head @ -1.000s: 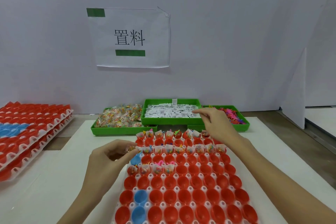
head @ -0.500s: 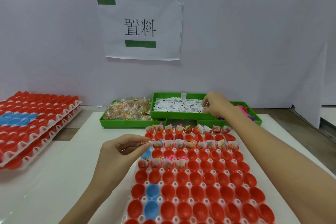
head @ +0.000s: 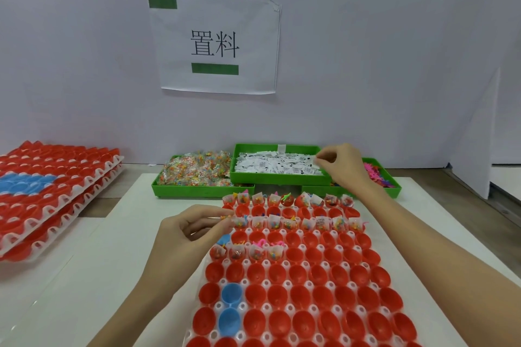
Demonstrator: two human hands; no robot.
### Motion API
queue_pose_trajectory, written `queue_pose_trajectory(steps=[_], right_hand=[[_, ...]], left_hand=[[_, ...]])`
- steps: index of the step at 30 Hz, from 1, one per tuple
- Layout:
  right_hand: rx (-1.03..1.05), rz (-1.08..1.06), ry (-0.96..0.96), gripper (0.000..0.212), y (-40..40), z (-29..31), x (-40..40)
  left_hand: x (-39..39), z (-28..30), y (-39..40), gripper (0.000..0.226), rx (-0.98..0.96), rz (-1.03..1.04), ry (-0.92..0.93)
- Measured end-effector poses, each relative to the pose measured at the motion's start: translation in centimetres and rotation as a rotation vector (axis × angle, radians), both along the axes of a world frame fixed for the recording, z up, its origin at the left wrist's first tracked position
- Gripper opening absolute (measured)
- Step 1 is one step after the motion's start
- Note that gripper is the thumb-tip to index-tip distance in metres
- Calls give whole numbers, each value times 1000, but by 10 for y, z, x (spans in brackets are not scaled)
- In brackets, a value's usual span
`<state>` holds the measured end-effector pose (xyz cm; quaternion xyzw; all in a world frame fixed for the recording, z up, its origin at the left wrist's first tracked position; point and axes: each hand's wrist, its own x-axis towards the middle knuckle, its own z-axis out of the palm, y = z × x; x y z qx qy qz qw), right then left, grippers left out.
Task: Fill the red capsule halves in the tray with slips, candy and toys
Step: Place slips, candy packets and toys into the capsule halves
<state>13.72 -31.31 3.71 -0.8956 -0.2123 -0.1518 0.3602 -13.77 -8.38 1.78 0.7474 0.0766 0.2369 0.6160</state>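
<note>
Capsule halves [head: 307, 298], red, are sitting in the white tray [head: 284, 284] on the bench [head: 93, 284] right in front of you; the far rows are already holding slips, candy and toys, one row is only partly filled at its left end, and the near rows are lying bare.

From your head view, your right hand [head: 339, 163] has been travelling away from the tray's far edge over the last second and is now reaching over the right end of the middle green bin [head: 279, 177], fingers curling together and pinching at the white slips [head: 276, 163]. That is telling you a fresh slip is being fetched, so the next filling is probably a bare half in the partly filled row. Your left hand [head: 194, 231] has been staying at the tray's left edge, pinching a small candy packet [head: 235, 221] just above the filled row.

Around you, the candy bin [head: 197, 190] is sitting to the left of the slips and the toy bin [head: 390, 189] to the right, partly hidden by your right wrist. Stacked trays [head: 56, 191] are waiting far left. A few blue halves [head: 231, 307] are mixing in among the red; skip them. A paper sign [head: 215, 43] is hanging on the wall.
</note>
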Motion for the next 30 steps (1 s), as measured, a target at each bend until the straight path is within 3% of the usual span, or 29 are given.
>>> queue_pose_trajectory(steps=[6, 12, 17, 22, 26, 30], right_hand=[[59, -27, 22, 22, -2, -11, -5], [29, -48, 46, 19, -5, -12, -4], [50, -63, 64, 38, -5, -8, -8], [208, -100, 45, 10, -3, 5, -28], [277, 31, 133, 14, 10, 20, -73], [359, 359, 369, 12, 21, 28, -138]], left_hand=[[-1, 1, -2, 23, -5, -8, 13], [-1, -2, -1, 13, 14, -11, 30], [-1, -1, -1, 13, 5, -15, 36], [-3, 3, -4, 24, -87, -21, 1], [-5, 5, -7, 14, -135, -58, -3], [-7, 7, -14, 13, -177, -121, -2]])
